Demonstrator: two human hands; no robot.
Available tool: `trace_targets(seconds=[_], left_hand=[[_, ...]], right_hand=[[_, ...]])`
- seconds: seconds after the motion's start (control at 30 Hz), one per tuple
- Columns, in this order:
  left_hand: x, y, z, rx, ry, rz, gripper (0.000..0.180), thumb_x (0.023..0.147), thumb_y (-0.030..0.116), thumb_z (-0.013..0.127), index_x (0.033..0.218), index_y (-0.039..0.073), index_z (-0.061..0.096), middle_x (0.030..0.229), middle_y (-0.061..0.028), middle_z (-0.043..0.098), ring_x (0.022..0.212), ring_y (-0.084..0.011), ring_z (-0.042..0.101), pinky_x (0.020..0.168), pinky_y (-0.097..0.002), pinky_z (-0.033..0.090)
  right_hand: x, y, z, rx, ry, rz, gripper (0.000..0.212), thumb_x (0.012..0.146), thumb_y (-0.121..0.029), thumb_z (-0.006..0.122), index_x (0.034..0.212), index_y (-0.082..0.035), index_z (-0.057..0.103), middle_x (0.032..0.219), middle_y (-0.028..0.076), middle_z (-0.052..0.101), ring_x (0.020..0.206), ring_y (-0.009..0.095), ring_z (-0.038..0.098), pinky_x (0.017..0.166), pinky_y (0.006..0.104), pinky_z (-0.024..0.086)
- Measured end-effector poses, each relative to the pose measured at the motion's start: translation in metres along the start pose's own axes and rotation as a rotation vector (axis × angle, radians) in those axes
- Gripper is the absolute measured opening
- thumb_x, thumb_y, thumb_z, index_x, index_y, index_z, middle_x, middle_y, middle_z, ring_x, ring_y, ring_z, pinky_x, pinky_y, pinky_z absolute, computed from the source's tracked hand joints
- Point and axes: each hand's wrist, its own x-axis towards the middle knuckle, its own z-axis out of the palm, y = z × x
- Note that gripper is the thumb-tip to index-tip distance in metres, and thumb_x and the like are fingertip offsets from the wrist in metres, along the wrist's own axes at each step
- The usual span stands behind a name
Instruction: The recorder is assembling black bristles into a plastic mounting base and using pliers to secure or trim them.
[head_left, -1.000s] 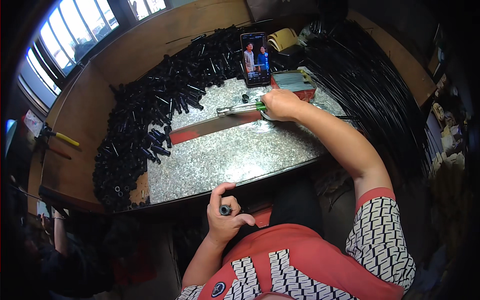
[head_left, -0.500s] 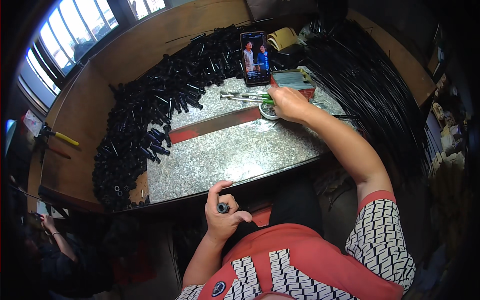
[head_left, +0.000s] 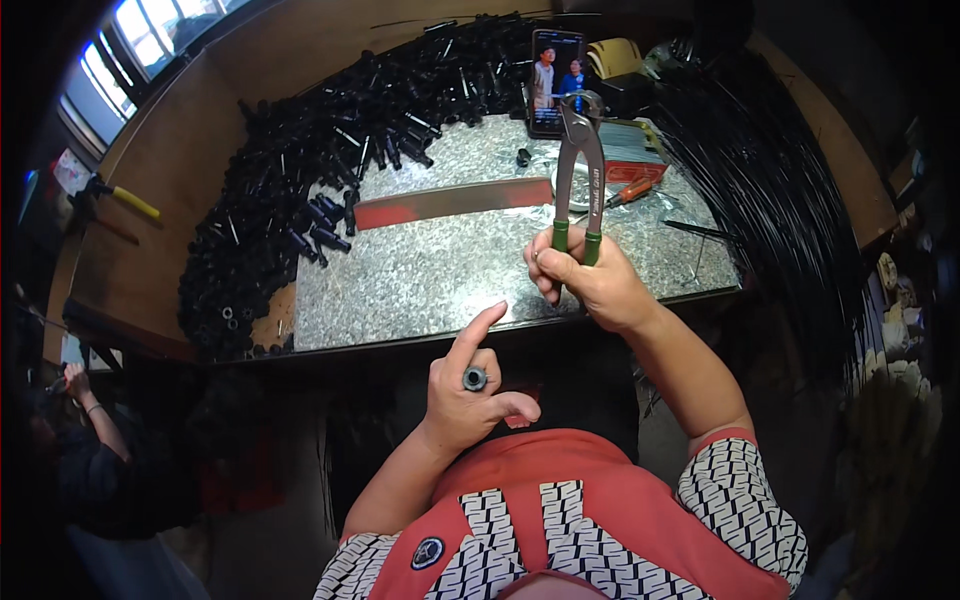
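My right hand (head_left: 590, 285) grips the green-tipped handles of metal pincers (head_left: 577, 165), holding them upright over the near edge of the speckled stone slab (head_left: 430, 270), jaws pointing away from me. My left hand (head_left: 470, 395) is below the slab's edge, close to my body, pinching a small black tube piece (head_left: 474, 379) between thumb and middle fingers, index finger stretched out toward the right hand. The two hands are a short gap apart.
A large heap of black tube pieces (head_left: 300, 200) wraps the slab's left and far sides. A propped phone (head_left: 554, 80), a red metal bar (head_left: 450, 203), an orange-handled tool (head_left: 628, 192) and bundles of black rods (head_left: 760, 170) lie beyond. Another person (head_left: 90, 440) crouches at lower left.
My right hand picked the pincers up from the far side of the slab and drew them back toward me, raising them upright. My left hand stayed near my body with the tube piece.
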Motion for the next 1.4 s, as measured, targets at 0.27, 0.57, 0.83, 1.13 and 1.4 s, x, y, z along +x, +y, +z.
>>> trace_targets(seconds=[0.27,0.57,0.83,1.13,1.4], left_hand=[[-0.005,0.001,0.004,-0.065,0.009,-0.049,0.111,0.056,0.05,0.082,0.142,-0.004,0.036,0.054,0.0074,0.033,0.051,-0.0016,0.034,0.049,-0.0189,0.028],[-0.006,-0.013,-0.001,-0.171,0.23,0.011,0.098,0.062,0.059,0.075,0.132,-0.002,0.044,0.051,0.0038,0.035,0.049,-0.0021,0.031,0.046,-0.021,0.023],[-0.012,-0.021,-0.016,0.006,0.185,0.115,0.085,0.075,0.072,0.063,0.109,-0.006,0.058,0.135,-0.0197,0.043,0.11,-0.0179,0.052,0.095,-0.0343,0.042],[-0.012,-0.021,-0.016,-0.032,0.237,0.087,0.082,0.074,0.074,0.06,0.099,-0.004,0.059,0.134,-0.0204,0.044,0.109,-0.0188,0.053,0.093,-0.0342,0.043],[-0.011,-0.023,-0.016,-0.08,0.27,0.05,0.079,0.069,0.075,0.063,0.093,-0.001,0.067,0.124,-0.0216,0.054,0.1,-0.0217,0.06,0.088,-0.0359,0.046]], right_hand=[[-0.019,0.017,0.032,-0.221,0.019,0.021,0.016,0.093,-0.017,0.061,0.097,-0.002,0.059,0.076,0.002,0.057,0.068,0.009,0.053,0.063,0.0262,0.044],[-0.025,0.024,0.059,-0.503,-0.019,-0.247,0.008,0.083,-0.006,0.057,0.087,-0.001,0.056,0.076,0.011,0.054,0.068,0.024,0.057,0.064,0.0349,0.045],[-0.026,0.033,0.08,-0.499,-0.081,-0.409,0.013,0.082,-0.005,0.064,0.093,0.0,0.059,0.085,0.01,0.057,0.073,0.024,0.058,0.067,0.0329,0.047],[-0.023,0.041,0.082,-0.533,-0.079,-0.412,0.018,0.08,-0.006,0.066,0.096,0.0,0.059,0.087,0.01,0.057,0.075,0.025,0.058,0.067,0.0331,0.047],[-0.02,0.038,0.082,-0.503,-0.122,-0.479,0.017,0.082,-0.012,0.065,0.092,-0.001,0.056,0.085,0.012,0.053,0.076,0.029,0.056,0.067,0.0359,0.047]])
